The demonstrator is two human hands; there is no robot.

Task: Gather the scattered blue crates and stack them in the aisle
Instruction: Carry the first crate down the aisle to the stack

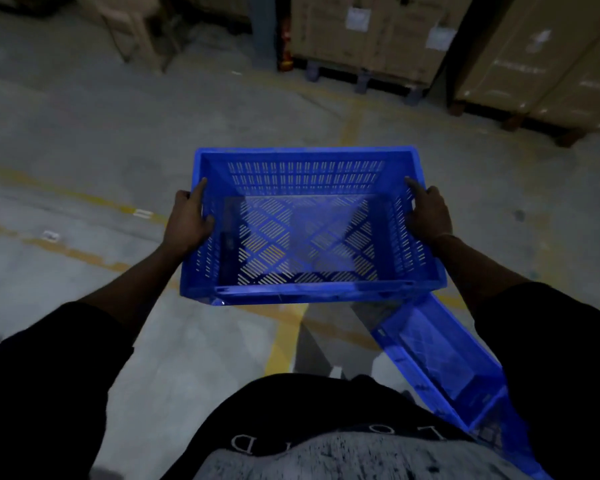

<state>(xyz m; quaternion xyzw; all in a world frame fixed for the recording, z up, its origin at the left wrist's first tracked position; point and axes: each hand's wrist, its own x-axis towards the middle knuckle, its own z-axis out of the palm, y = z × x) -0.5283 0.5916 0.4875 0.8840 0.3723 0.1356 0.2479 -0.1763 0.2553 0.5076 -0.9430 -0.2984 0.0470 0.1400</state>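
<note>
- While grey concrete floor point(84, 140) with yellow painted lines spreads across the scene, wrapped cardboard pallet loads point(371, 36) stand at the far right.
- Carried above the floor at centre, a blue slotted plastic crate point(309, 223) sits level and empty.
- Below it at near right, a second blue plastic crate point(440, 358) lies on the floor.
- The left hand point(187, 220) and right hand point(428, 216) grip opposite side rims, fingers curled over.
- This looks like the carrying step; next calls for lining the held crate over the lower one.
</note>
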